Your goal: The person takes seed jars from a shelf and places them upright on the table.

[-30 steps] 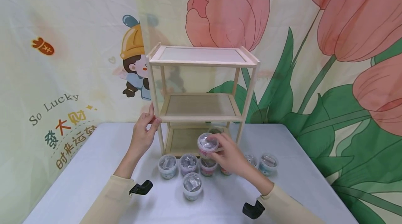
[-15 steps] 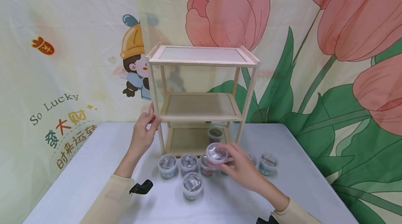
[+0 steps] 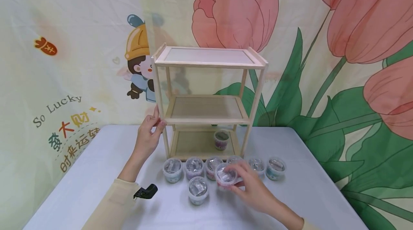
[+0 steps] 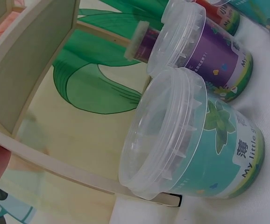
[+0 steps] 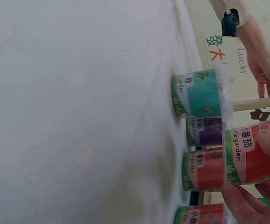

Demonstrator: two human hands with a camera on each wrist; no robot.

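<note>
My left hand point(image 3: 146, 145) grips the left front post of a small three-tier wooden shelf point(image 3: 206, 121), beside its middle tier. In the head view my right hand point(image 3: 255, 188) holds a clear-lidded plastic tub point(image 3: 226, 176) by its side, in front of the row of tubs. In the right wrist view this tub point(image 5: 252, 151) shows a red label with "little garden" on it, thumb on one side and fingers under and behind. A purplish tub point(image 3: 221, 143) stands on the bottom tier, toward the right.
Several like tubs line the shelf's front, among them a teal one point(image 4: 223, 144) and a purple one point(image 4: 221, 60) at the left end and a blue one point(image 3: 275, 169) at the right. One more tub point(image 3: 198, 191) stands nearer, on the white tablecloth point(image 3: 174, 217).
My right hand has drawn the red-labelled tub back and down from the shelf front toward the near side, uncovering the tub on the bottom tier. My left hand stays on the post.
</note>
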